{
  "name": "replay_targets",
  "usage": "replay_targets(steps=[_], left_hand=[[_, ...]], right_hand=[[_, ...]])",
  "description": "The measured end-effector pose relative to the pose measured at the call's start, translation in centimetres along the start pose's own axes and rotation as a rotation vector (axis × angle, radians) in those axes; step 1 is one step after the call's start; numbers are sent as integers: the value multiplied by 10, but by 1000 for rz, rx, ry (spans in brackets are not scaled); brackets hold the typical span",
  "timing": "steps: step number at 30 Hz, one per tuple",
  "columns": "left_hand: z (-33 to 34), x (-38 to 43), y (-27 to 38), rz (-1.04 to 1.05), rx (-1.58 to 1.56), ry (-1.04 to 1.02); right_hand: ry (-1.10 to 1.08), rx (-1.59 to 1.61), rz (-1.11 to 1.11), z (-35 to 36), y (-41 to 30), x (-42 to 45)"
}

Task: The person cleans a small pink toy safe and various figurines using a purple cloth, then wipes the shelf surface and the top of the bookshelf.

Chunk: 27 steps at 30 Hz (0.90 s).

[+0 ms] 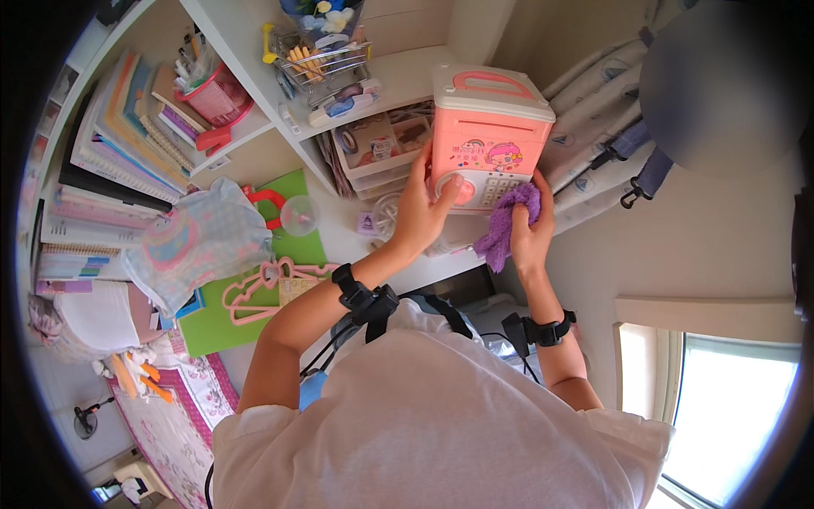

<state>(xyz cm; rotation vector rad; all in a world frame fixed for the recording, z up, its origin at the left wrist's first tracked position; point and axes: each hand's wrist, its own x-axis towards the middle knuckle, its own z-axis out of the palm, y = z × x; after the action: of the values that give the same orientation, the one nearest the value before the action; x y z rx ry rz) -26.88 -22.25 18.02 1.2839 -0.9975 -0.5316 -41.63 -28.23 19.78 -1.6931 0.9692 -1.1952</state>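
Both of my hands hold up a pink toy safe money box (pixel 493 133) with a white lid, a pink handle, a coin or note slot and a cartoon girl on its front. My left hand (pixel 423 213) grips its left side, thumb on the front by the round pink dial (pixel 466 191). At the lower right corner my right hand (pixel 533 235) clasps a fluffy purple cloth (pixel 502 229) against the box. The cloth covers part of the keypad (pixel 498 188) and hangs below the box's bottom edge.
White shelves (pixel 241 70) hold books (pixel 127 121), a red mesh pen holder (pixel 216 95) and a miniature shopping cart (pixel 318 63). On the desk, a green mat (pixel 222 318) carries pink hangers (pixel 254 296) and a clear dome (pixel 299 215). A patterned curtain (pixel 591 114) hangs right of the box.
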Motion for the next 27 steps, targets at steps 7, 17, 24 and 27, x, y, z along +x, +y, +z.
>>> replay_targets(steps=[7, 17, 24, 27], left_hand=[[-2, 1, -1, -36, -92, -10], [-11, 32, -4, -57, -93, 21], [-18, 61, 3, -27, -64, -65], [-17, 73, 11, 172, -75, -72]], right_hand=[[10, -18, -43, 3, 0, -4], [15, -33, 6, 4, -3, -5], [24, -2, 18, 2, -1, -3], [-8, 23, 19, 0, -2, -2]])
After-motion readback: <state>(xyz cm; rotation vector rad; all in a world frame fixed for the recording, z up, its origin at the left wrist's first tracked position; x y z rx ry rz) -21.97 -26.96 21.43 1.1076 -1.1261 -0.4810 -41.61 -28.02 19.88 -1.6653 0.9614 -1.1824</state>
